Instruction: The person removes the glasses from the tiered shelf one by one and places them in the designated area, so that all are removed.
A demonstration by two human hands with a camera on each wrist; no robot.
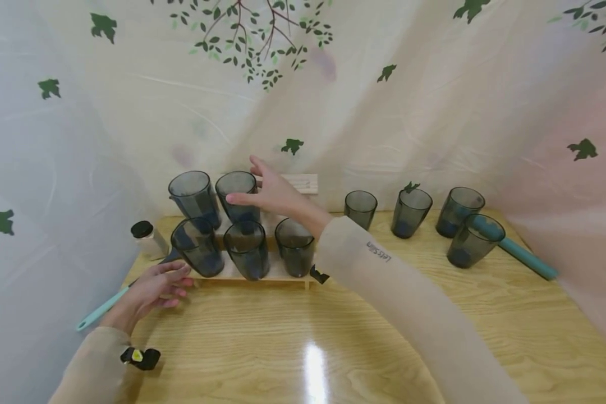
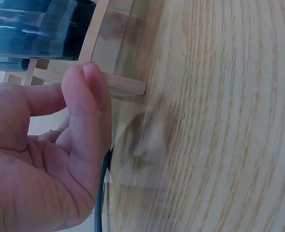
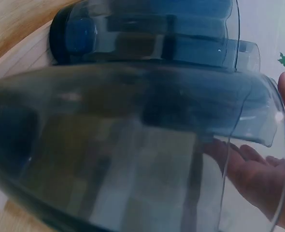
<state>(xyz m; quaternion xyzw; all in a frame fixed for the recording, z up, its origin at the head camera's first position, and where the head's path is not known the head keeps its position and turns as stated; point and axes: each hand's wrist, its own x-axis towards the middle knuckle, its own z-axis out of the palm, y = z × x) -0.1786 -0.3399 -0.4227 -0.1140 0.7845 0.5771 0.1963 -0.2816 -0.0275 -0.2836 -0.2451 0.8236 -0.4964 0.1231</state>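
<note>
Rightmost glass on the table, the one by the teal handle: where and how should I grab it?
Probably best round the mid-wall of the rightmost glass, coming from your near side. It stands upright with bare table in front, while another glass and the teal handle crowd its far side. Its walls widen toward the rim, which should help keep it from slipping down.

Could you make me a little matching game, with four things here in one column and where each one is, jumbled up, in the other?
Things
1. Left hand
2. Right hand
3. Black-lidded jar
4. Thick teal stick

Places
A. At the far right of the table
B. Beyond the left hand, near the cloth wall
C. At the wooden rack's front left corner
D. At a back-row glass

Pairs: 1-C, 2-D, 3-B, 4-A.
</note>
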